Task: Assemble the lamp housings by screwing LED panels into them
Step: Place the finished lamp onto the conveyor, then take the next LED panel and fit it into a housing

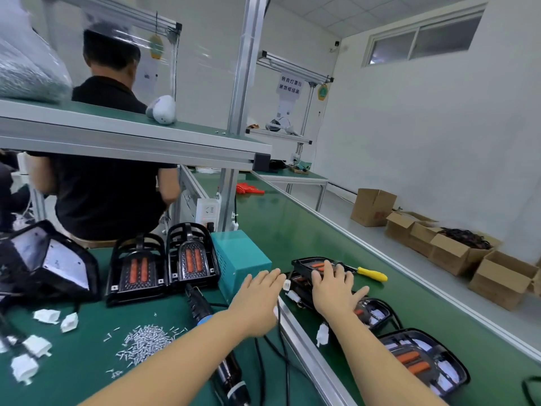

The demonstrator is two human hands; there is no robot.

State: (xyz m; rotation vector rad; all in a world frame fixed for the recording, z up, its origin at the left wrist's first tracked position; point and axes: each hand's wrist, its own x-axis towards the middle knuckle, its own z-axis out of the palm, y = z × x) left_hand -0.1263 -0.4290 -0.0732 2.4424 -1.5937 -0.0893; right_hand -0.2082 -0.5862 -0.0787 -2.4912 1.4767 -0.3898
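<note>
Fingers of both hands straight: right hand [333, 291] on lamp housing [310, 266]; left hand [257, 294] beside teal box [240, 259].

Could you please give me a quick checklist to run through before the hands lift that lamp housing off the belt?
1. Right hand on the housing: ok, fingers lie flat on it.
2. Left hand on the housing: not ok, it hovers beside it.
3. Screwdriver clear of the lift: ok, lying just behind.
4. Housing's cable and white plug free: cannot tell.
5. Screws at hand: ok, piled on the table.
</note>
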